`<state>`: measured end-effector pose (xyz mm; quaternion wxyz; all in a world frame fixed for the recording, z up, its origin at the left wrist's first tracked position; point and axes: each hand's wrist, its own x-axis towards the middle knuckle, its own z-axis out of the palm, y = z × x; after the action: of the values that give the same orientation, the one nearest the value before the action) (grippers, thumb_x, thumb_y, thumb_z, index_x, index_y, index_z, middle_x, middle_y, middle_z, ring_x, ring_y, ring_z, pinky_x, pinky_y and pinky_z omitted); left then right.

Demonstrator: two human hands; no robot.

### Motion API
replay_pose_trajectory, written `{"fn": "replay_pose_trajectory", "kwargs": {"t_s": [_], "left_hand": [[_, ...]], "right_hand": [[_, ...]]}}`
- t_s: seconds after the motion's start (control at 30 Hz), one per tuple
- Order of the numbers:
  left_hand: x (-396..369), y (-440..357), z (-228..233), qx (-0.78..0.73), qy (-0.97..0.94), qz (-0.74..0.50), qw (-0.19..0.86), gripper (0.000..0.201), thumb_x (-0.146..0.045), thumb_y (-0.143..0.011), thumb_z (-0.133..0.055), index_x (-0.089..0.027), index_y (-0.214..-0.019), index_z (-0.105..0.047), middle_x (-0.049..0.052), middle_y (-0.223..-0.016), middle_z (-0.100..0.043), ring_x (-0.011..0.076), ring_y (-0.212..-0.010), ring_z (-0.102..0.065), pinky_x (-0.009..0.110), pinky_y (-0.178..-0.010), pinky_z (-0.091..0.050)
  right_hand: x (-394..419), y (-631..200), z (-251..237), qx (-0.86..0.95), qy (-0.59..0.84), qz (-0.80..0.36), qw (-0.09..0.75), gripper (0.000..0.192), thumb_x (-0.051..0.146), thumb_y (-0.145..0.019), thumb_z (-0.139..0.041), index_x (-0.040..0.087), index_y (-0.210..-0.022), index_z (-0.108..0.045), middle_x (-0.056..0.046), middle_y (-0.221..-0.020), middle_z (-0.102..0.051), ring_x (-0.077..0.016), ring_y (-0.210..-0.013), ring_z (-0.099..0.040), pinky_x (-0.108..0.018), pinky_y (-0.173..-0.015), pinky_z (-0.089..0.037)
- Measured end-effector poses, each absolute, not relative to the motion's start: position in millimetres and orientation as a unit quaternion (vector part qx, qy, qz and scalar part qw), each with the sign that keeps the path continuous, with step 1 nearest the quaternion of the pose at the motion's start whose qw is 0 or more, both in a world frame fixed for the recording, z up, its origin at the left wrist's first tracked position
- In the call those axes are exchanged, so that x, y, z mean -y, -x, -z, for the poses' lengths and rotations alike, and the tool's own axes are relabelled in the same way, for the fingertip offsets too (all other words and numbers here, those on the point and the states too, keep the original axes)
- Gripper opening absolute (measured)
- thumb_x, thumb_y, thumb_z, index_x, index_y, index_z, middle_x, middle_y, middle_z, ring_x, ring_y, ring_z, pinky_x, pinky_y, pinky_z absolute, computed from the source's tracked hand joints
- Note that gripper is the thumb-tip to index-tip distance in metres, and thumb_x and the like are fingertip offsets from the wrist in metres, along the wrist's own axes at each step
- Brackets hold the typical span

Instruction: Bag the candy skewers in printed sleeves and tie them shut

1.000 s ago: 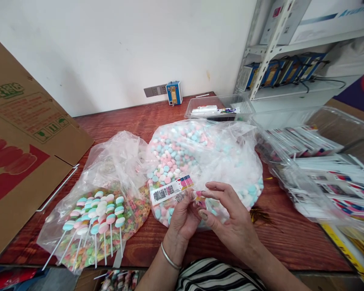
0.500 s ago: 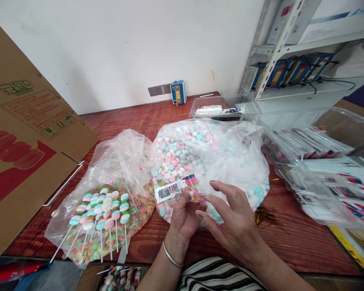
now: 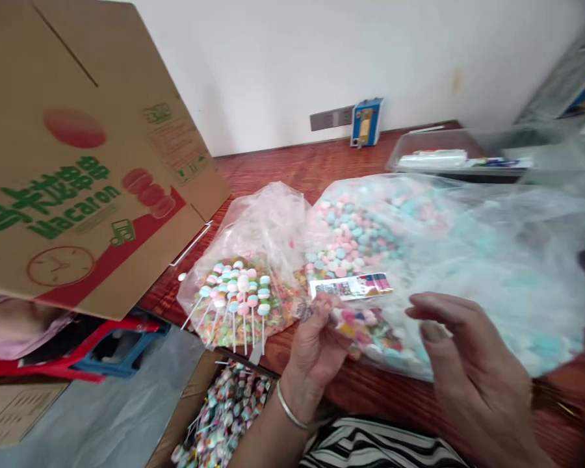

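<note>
My left hand [image 3: 316, 348], with a bangle at the wrist, pinches a clear printed wrapper [image 3: 353, 286] with a white label and a pink and blue end. Its colourful lower part shows beyond my fingers; whether anything is inside I cannot tell. To the right my right hand [image 3: 482, 370] hovers apart, slightly blurred, with thumb and fingers spread and nothing between them. Behind both hands lies a large clear bag of pink, blue and white candies [image 3: 344, 240]. Left of it, several candy skewers [image 3: 241, 289] on white sticks rest on a bag of small ring candies [image 3: 285, 221].
A big cardboard box [image 3: 97, 162] leans in at the left. Below the table edge, an open carton [image 3: 190, 403] holds many wrapped candy skewers. At the back stand a small blue device [image 3: 367, 122] and a clear plastic bin [image 3: 414, 143]. A red and blue stool [image 3: 112, 348] is lower left.
The view has swung left and down, bringing in more of the cardboard box and the carton below. My right hand has drawn away from the wrapper, which stays in my left hand.
</note>
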<state>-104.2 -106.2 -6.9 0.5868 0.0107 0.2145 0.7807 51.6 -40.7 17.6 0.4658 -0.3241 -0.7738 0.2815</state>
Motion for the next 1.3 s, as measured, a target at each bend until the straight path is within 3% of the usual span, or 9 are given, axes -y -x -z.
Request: {"fn": "replay_pose_trajectory", "kwargs": {"t_s": [0.17, 0.27, 0.47, 0.6, 0.73, 0.83, 0.93, 1.13, 1.3], "left_hand": [[193.4, 154.1, -14.7, -0.158, -0.078, -0.882, 0.437, 0.025, -0.018, -0.072, -0.078, -0.017, -0.070, -0.052, -0.004, -0.065, -0.051, 0.0074, -0.058, -0.049, 0.021, -0.053, -0.041], [238.8, 177.7, -11.9, -0.141, -0.096, -0.917, 0.359, 0.025, -0.022, -0.075, -0.076, -0.017, -0.070, -0.051, -0.004, -0.067, -0.053, 0.0076, -0.060, -0.050, 0.022, -0.055, -0.041], [276.6, 194.4, 9.4, -0.159, -0.094, -0.934, 0.307, 0.020, -0.026, -0.082, -0.069, -0.017, -0.074, -0.052, -0.002, -0.072, -0.054, 0.0087, -0.064, -0.052, 0.025, -0.057, -0.040], [265.9, 198.3, 17.0, -0.153, -0.060, -0.932, 0.324, 0.019, -0.025, -0.082, -0.070, -0.018, -0.076, -0.054, -0.003, -0.073, -0.054, 0.0084, -0.064, -0.052, 0.025, -0.058, -0.041], [233.8, 202.9, 19.1, -0.170, -0.019, -0.922, 0.348, 0.017, -0.023, -0.079, -0.074, -0.018, -0.079, -0.057, -0.003, -0.072, -0.054, 0.0068, -0.060, -0.051, 0.022, -0.055, -0.041], [199.3, 201.6, 20.7, -0.189, 0.006, -0.907, 0.376, 0.017, -0.020, -0.076, -0.077, -0.018, -0.083, -0.060, -0.003, -0.074, -0.056, 0.0062, -0.059, -0.051, 0.021, -0.054, -0.042], [162.9, 192.8, 21.6, -0.206, 0.021, -0.885, 0.417, 0.019, -0.020, -0.072, -0.080, -0.017, -0.077, -0.062, -0.003, -0.071, -0.057, 0.0065, -0.059, -0.051, 0.021, -0.055, -0.044], [106.4, 160.4, 19.0, -0.221, 0.007, -0.830, 0.512, 0.021, -0.019, -0.066, -0.084, -0.017, -0.075, -0.065, -0.003, -0.066, -0.062, 0.0067, -0.056, -0.054, 0.020, -0.054, -0.048], [79.2, 132.4, 19.4, -0.262, 0.007, -0.797, 0.543, 0.023, -0.018, -0.066, -0.084, -0.017, -0.082, -0.068, -0.001, -0.076, -0.070, 0.0081, -0.058, -0.060, 0.020, -0.054, -0.051]], "right_hand": [[65.2, 27.7, -3.6, 0.811, 0.199, -0.519, 0.182, 0.017, 0.025, -0.093, -0.049, 0.022, -0.089, -0.066, 0.000, -0.083, -0.068, -0.0174, -0.077, -0.062, -0.028, -0.068, -0.047], [82.5, 87.5, 0.8, 0.769, 0.202, -0.599, 0.102, 0.028, 0.033, -0.092, -0.049, 0.021, -0.068, -0.056, 0.002, -0.058, -0.058, -0.0153, -0.058, -0.055, -0.026, -0.054, -0.039], [85.5, 191.7, 14.9, 0.669, 0.300, -0.675, 0.086, 0.027, 0.036, -0.084, -0.059, 0.023, -0.064, -0.047, 0.005, -0.045, -0.047, -0.0125, -0.041, -0.043, -0.026, -0.042, -0.031], [81.8, 195.3, 21.8, 0.631, 0.305, -0.709, 0.082, 0.022, 0.029, -0.084, -0.055, 0.023, -0.067, -0.043, 0.007, -0.046, -0.048, -0.0096, -0.033, -0.038, -0.024, -0.035, -0.027], [69.9, 140.3, 17.8, 0.616, 0.280, -0.727, 0.115, 0.020, 0.035, -0.090, -0.048, 0.022, -0.074, -0.046, 0.007, -0.051, -0.051, -0.0084, -0.035, -0.042, -0.022, -0.040, -0.031], [55.3, 83.9, 12.7, 0.623, 0.244, -0.720, 0.184, 0.025, 0.040, -0.093, -0.048, 0.021, -0.078, -0.051, 0.006, -0.059, -0.054, -0.0076, -0.043, -0.044, -0.022, -0.048, -0.036], [41.0, 24.9, 4.8, 0.667, 0.278, -0.652, 0.227, 0.032, 0.045, -0.094, -0.049, 0.020, -0.075, -0.056, 0.005, -0.054, -0.047, -0.0108, -0.049, -0.046, -0.022, -0.049, -0.038], [31.0, -73.3, -12.4, 0.740, 0.341, -0.494, 0.303, 0.021, 0.041, -0.089, -0.058, 0.023, -0.082, -0.068, 0.001, -0.068, -0.064, -0.0144, -0.061, -0.057, -0.019, -0.056, -0.046], [35.9, -109.3, -9.8, 0.738, 0.371, -0.449, 0.340, 0.020, 0.039, -0.088, -0.059, 0.024, -0.081, -0.071, 0.000, -0.073, -0.068, -0.0174, -0.071, -0.065, -0.019, -0.063, -0.051]]}}
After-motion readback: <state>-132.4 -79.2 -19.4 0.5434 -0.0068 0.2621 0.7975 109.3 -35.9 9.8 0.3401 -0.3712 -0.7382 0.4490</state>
